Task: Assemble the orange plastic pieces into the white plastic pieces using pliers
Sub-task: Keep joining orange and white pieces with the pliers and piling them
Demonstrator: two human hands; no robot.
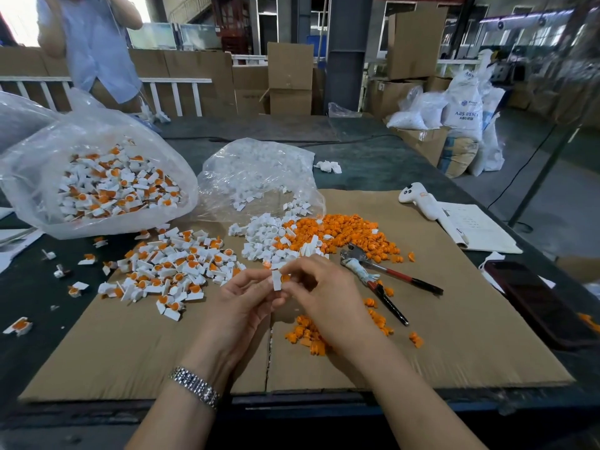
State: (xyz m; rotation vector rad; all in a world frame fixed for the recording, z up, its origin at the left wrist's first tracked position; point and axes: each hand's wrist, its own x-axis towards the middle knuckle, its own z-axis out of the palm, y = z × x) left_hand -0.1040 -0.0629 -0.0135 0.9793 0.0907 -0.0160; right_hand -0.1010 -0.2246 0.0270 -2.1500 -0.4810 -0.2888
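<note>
Light: daylight, diffuse, moderately bright. Strongest source is the blown-out window (19,17) far left behind the cardboard sheet (454,319); no detail survives there. Cardboard sheet evenly lit, shadows on it soft and short. Clear bags (97,177) behind its left half show patchy white glare on their folds. Near table edge in front of the cardboard is dark. Wide-angle bending: railing and pillars beyond the cardboard lean and curve toward frame edges. Right of the cardboard, background smeared and blurred. Both hands (246,303) slightly soft.
</note>
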